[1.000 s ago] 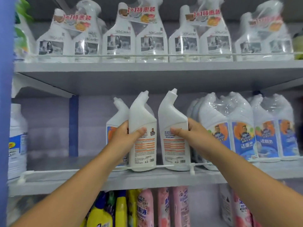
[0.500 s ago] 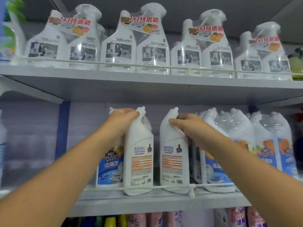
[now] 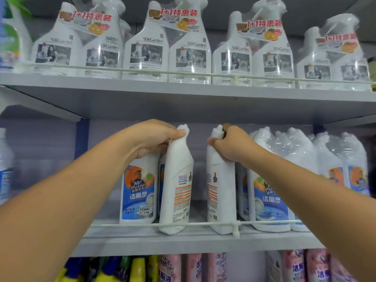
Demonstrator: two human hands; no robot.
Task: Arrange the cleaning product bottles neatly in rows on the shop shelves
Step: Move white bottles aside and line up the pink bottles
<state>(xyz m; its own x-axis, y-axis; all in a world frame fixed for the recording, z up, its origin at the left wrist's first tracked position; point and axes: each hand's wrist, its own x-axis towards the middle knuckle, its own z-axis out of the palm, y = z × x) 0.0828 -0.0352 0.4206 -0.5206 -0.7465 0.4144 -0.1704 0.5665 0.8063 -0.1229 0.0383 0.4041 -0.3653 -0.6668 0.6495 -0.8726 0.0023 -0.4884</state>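
Bottles turned edge-on since before; left hand, right hand grip necks.

A shop: grey shelves with wire rails hold rows of identical cleaner bottles (promotional twin-packs above).

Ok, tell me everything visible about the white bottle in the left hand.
The white bottle is opaque plastic with an angled neck and nozzle cap. It shows its back label of orange-striped text, with a barcode low down. It stands on the middle shelf behind the wire rail, leaning slightly. The left hand grips its neck. A blue-labelled bottle stands close on its left.
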